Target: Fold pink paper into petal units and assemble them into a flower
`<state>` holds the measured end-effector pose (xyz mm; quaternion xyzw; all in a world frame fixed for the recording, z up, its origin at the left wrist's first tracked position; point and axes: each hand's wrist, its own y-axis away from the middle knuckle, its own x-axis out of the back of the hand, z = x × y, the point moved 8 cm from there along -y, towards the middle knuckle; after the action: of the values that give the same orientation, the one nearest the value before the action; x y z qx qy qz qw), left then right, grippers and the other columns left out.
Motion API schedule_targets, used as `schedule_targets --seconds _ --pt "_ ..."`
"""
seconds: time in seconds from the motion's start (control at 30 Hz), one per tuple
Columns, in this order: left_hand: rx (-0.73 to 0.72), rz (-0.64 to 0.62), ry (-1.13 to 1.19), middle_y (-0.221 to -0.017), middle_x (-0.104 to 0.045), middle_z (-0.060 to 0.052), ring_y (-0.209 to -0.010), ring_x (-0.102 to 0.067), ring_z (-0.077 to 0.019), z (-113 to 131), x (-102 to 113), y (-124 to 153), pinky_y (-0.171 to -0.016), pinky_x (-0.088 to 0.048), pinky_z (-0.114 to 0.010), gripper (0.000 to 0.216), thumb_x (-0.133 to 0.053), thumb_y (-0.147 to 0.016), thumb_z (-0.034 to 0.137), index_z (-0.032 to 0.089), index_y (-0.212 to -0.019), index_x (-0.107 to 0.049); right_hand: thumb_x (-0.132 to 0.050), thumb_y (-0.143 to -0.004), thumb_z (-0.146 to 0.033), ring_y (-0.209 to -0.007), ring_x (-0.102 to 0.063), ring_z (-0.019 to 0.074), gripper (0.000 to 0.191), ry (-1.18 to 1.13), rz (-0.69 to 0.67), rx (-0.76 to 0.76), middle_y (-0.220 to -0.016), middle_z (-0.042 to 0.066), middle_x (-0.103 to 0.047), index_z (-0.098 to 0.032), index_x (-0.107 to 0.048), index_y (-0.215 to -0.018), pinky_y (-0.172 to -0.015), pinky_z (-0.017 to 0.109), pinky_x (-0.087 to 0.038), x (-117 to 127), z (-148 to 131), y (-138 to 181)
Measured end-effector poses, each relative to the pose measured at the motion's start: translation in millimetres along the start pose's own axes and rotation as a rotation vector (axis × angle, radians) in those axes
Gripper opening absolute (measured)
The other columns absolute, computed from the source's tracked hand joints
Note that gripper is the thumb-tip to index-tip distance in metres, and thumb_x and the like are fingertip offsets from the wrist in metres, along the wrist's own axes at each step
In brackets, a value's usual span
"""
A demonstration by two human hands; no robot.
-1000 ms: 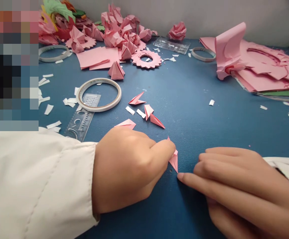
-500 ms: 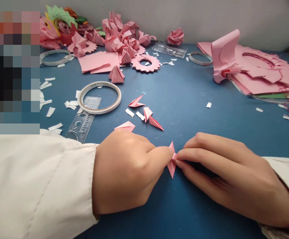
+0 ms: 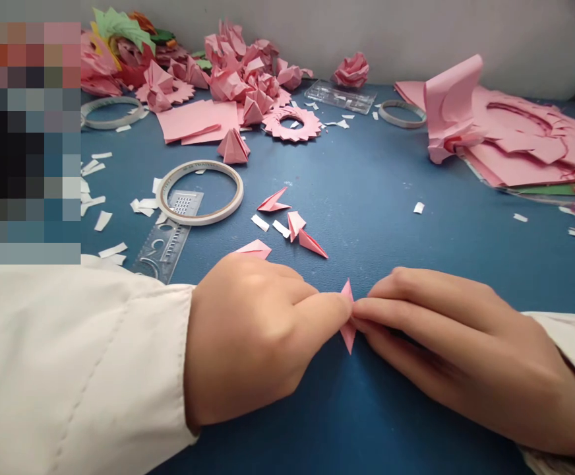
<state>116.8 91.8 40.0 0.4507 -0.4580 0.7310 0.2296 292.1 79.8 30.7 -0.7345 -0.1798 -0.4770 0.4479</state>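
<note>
Between my two hands is a small folded pink paper piece, with one point toward the wall and one toward me. My left hand is closed, its thumb pressing the piece's middle from the left. From the right, my right hand pinches the same piece with thumb and fingertips; the middle is hidden under the fingers. Beyond the hands lie more folded pink paper pieces, next to white paper strips. Another folded pink piece is partly covered by my left hand.
A roll of tape rests over a clear ruler on the left. Along the wall are a heap of pink paper folds, a paper ring and a clear plastic case. Pink paper sheets lie at the right.
My left thumb has pushed farther over the middle of the pink piece, meeting the right fingertips. Both hands and the piece sit slightly farther right in view.
</note>
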Motion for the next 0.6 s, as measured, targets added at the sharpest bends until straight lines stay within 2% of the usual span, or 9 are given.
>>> schedule_targets --seconds 0.1,0.17,0.27,0.33,0.5,0.6 --pt "-0.066 -0.059 0.034 -0.069 -0.073 0.003 -0.058 -0.056 -0.0194 7.8 1.1 -0.9 -0.054 -0.041 -0.044 0.046 -0.055 -0.128 0.005 0.014 -0.102 -0.091 -0.059 -0.137 -0.016 -0.075 -0.075 0.0155 0.021 -0.01 0.006 -0.024 -0.095 0.001 -0.083 -0.025 -0.073 -0.123 -0.07 0.03 -0.06 -2.4 1.2 0.6" --pt "-0.13 -0.105 0.047 -0.069 -0.075 0.002 -0.057 -0.057 -0.0203 14.2 -0.4 0.0 -0.051 -0.04 -0.045 0.036 -0.058 -0.118 -0.001 0.01 -0.11 -0.092 -0.06 -0.136 -0.017 -0.074 -0.076 0.0155 0.023 -0.016 0.005 -0.037 -0.094 0.0 -0.083 -0.026 -0.072 -0.118 -0.07 0.031 -0.06 -5.1 0.9 0.5" --pt "-0.146 -0.12 0.027 -0.071 -0.078 0.001 -0.054 -0.061 -0.0223 17.0 -1.8 1.1 -0.047 -0.04 -0.045 0.039 -0.059 -0.105 -0.003 0.006 -0.125 -0.092 -0.06 -0.135 -0.016 -0.075 -0.078 0.0167 0.024 -0.035 -0.015 -0.038 -0.095 0.001 -0.085 -0.025 -0.073 -0.117 -0.07 0.032 -0.061 -9.0 -0.5 -0.8" --pt "-0.144 -0.124 0.026 -0.072 -0.08 0.0 -0.054 -0.063 -0.023 17.7 -2.4 1.2 -0.047 -0.042 -0.045 0.04 -0.059 -0.101 -0.002 0.006 -0.123 -0.092 -0.061 -0.134 -0.015 -0.076 -0.079 0.0169 0.023 -0.044 -0.021 -0.031 -0.096 0.002 -0.085 -0.024 -0.073 -0.117 -0.071 0.032 -0.063 -9.4 -1.0 -1.7" --pt "-0.162 -0.178 0.035 -0.071 -0.08 -0.001 -0.054 -0.064 -0.0241 18.8 -2.7 -1.5 -0.048 -0.044 -0.045 0.053 -0.06 -0.098 -0.005 -0.002 -0.139 -0.091 -0.065 -0.132 -0.014 -0.076 -0.08 0.0167 0.02 -0.052 -0.005 -0.034 -0.097 0.002 -0.087 -0.024 -0.076 -0.118 -0.07 0.032 -0.064 -4.7 -0.1 -1.5" --pt "-0.208 -0.194 0.046 -0.071 -0.08 -0.002 -0.053 -0.063 -0.025 19.5 -1.3 -3.4 -0.049 -0.044 -0.046 0.053 -0.061 -0.098 -0.004 -0.006 -0.142 -0.09 -0.066 -0.132 -0.015 -0.077 -0.081 0.0168 0.019 -0.062 0.001 -0.033 -0.098 0.002 -0.087 -0.023 -0.077 -0.119 -0.07 0.032 -0.065 -3.1 -0.5 -0.5"
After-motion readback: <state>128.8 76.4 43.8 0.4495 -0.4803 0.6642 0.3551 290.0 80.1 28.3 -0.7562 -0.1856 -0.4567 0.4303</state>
